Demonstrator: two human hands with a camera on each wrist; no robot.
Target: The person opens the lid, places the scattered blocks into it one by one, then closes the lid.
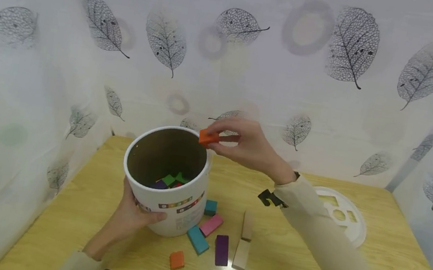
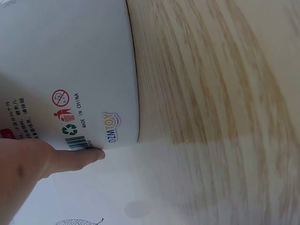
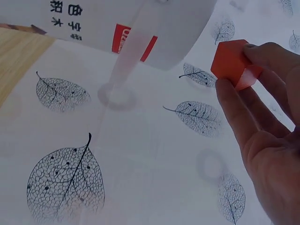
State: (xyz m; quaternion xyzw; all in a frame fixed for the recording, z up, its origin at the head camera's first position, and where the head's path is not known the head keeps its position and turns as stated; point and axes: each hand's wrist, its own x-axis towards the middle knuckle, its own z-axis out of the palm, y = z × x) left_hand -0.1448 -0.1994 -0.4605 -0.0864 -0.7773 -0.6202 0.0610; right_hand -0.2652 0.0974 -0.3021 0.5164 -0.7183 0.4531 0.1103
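A white bucket [image 1: 175, 229] with printed labels stands on the wooden table, its mouth tipped towards me in the head view. Coloured blocks, green [image 1: 169, 179] among them, lie at its bottom. My left hand [image 1: 130, 218] grips the bucket's lower left side, its thumb across the front wall; the other fingers are mostly hidden. Above the bucket's right rim, my right hand [image 1: 246, 142] pinches an orange block [image 1: 208, 138] between thumb and fingertips. The right wrist view shows the same orange block [image 3: 229, 61] up close.
Right of the bucket lie teal [image 1: 198, 239], pink [image 1: 211, 225] and purple [image 1: 222, 250] blocks and plain wooden blocks [image 1: 241, 254]. Another orange block [image 1: 177, 260] is nearer me. A white lid with cut-out shapes [image 1: 359, 231] rests behind my right forearm. Leaf-patterned sheeting [image 1: 250, 79] surrounds the table.
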